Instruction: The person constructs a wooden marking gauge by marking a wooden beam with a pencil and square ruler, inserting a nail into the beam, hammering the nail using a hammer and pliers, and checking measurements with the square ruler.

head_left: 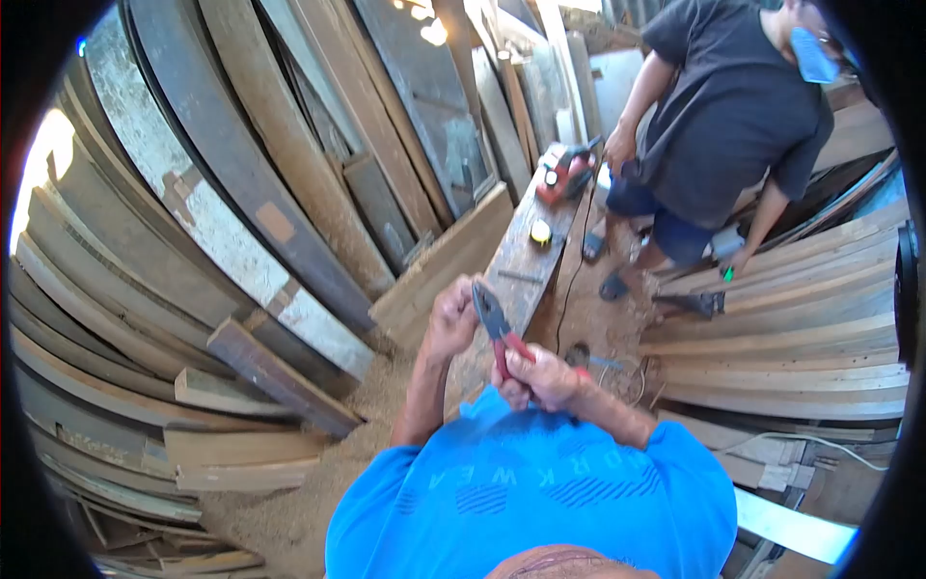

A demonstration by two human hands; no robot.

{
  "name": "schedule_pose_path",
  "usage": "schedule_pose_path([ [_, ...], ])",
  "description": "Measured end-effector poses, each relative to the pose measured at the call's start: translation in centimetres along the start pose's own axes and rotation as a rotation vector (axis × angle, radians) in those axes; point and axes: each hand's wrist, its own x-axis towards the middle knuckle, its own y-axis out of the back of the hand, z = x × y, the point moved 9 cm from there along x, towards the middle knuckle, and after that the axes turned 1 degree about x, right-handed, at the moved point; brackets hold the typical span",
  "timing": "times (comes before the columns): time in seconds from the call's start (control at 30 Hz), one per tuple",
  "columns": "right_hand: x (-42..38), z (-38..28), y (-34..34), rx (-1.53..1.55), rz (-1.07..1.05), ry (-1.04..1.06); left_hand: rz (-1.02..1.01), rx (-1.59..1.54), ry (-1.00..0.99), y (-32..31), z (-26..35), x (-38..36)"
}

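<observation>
My right hand (548, 378) is wrapped round the red handles of a pair of pliers (492, 316). The dark jaws point up and to the left, beside my left hand (454, 315). The fingers of my left hand are curled closed near the jaw tips; anything small between them is too fine to make out. Both hands are in front of my blue shirt (540, 473), above the near end of a narrow wooden bench (511, 253).
On the bench lie a red power tool (565, 176), a yellow tape measure (541, 232) and a short metal bar (520, 276). A person in a dark shirt (738, 116) stands beyond it. Planks (251, 232) lean at left; stacked boards (791, 333) lie right. A dark cable (576, 251) trails down.
</observation>
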Motion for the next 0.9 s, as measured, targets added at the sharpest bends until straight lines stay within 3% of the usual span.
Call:
schedule_pose_path([
  [0.27,0.3,-0.6,1.3,-0.155,0.115,0.155,-0.010,-0.289,-0.081,-1.3,0.8,0.4],
  [0.47,0.2,-1.2,2.0,-0.277,0.157,0.267,-0.015,-0.190,-0.041,-1.7,0.6,0.5],
  [0.67,0.3,-0.6,1.6,-0.239,0.131,0.208,-0.013,-0.178,0.001,-1.8,0.9,0.4],
  [0.9,-0.2,0.3,0.2,-0.068,-0.004,0.171,-0.126,-0.636,0.003,-4.3,0.6,0.9],
])
